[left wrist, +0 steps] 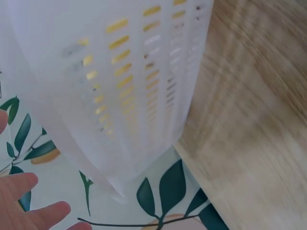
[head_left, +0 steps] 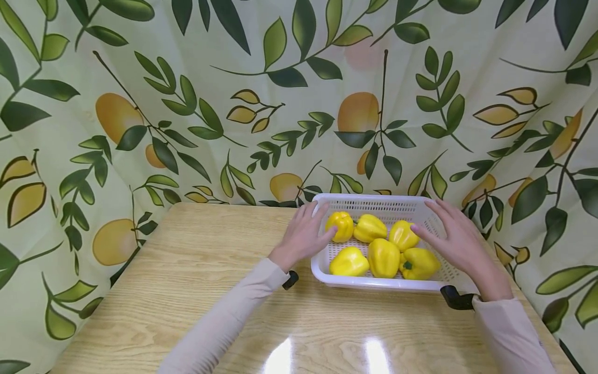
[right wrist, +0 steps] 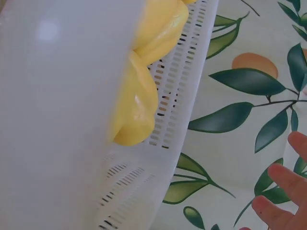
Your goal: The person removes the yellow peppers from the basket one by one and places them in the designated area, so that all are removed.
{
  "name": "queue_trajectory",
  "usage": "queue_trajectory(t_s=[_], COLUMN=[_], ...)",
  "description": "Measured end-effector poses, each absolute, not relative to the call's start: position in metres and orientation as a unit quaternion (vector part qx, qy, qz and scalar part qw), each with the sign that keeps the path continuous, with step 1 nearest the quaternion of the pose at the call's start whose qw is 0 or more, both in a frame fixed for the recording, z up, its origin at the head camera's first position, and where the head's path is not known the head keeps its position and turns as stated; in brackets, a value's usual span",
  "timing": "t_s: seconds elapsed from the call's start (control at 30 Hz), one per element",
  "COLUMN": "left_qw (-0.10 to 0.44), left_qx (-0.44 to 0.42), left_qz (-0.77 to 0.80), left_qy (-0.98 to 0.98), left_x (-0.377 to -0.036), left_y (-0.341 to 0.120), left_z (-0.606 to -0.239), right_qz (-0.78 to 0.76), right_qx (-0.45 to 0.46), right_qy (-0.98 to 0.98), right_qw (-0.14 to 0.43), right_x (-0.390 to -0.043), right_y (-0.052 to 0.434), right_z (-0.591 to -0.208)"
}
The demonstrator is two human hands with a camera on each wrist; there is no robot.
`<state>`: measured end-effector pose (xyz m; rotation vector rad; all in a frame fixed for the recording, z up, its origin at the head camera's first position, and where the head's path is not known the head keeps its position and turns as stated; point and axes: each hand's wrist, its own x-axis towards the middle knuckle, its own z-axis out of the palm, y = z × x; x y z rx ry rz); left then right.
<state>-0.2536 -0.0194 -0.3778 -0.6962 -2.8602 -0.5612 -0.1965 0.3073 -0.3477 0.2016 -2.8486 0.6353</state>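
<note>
A white slotted basket sits on a wooden table, near its far right corner, against a cloth backdrop printed with green leaves and orange fruit. Six yellow peppers lie inside it, three along the back and three along the front. The left hand is at the basket's left rim, fingers straight and slightly spread, its fingertips reaching over the rim towards the back-left pepper; whether they touch it cannot be told. The right hand hovers over the basket's right side, fingers straight and relaxed, holding nothing. Both forearms wear pale sleeves. The wrist views show the basket's slotted wall up close, with loose fingertips beside it.
</note>
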Motion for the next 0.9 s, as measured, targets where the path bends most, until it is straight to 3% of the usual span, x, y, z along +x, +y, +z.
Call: queue_trajectory(t_s=[0.9], left_qw=[0.012], left_qx=[-0.274], left_qz=[-0.198], left_qy=[-0.941], left_x=[-0.239], left_y=[0.001], left_z=[-0.385], right_qz=[0.295], right_qx=[0.057], right_qy=[-0.948], right_qw=[0.102], right_x=[-0.159], right_y=[0.344], right_z=[-0.378])
